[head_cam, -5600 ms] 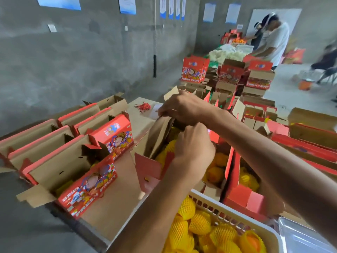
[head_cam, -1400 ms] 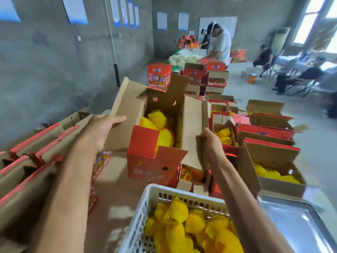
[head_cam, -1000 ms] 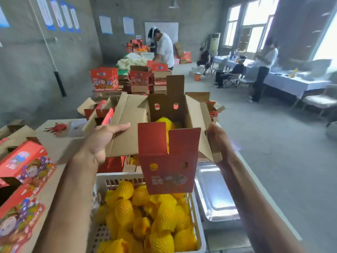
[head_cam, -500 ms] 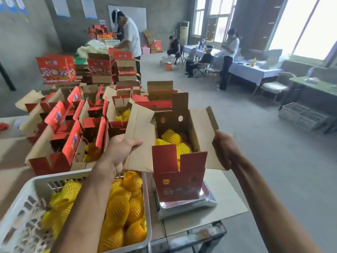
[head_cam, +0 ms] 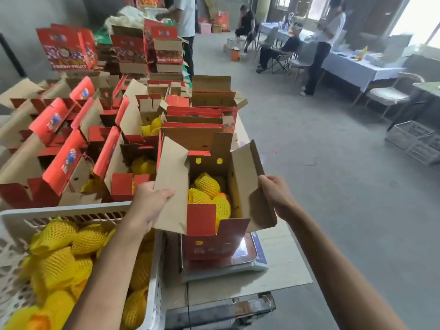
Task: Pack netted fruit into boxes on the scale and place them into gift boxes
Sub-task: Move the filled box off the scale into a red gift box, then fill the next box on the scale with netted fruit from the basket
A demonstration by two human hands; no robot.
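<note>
An open red gift box (head_cam: 209,244) with brown flaps stands on the steel pan of the scale (head_cam: 247,258). Fruit in yellow foam nets (head_cam: 207,186) lies inside it. My left hand (head_cam: 148,203) grips the box's left flap, thumb on top. My right hand (head_cam: 276,194) holds the right flap from outside; its fingers are hidden behind the cardboard. A white plastic crate (head_cam: 157,270) at the lower left holds several more netted fruit (head_cam: 62,258).
Many open red gift boxes (head_cam: 71,158), some with fruit inside, crowd the table behind the crate. Closed boxes (head_cam: 69,48) are stacked farther back. Brown cardboard (head_cam: 285,258) lies under the scale. People stand and sit at the far right by a covered table (head_cam: 357,65).
I carried the filled box from the left row rightward and lowered it. It now sits on the scale pan, with both hands still on its flaps.
</note>
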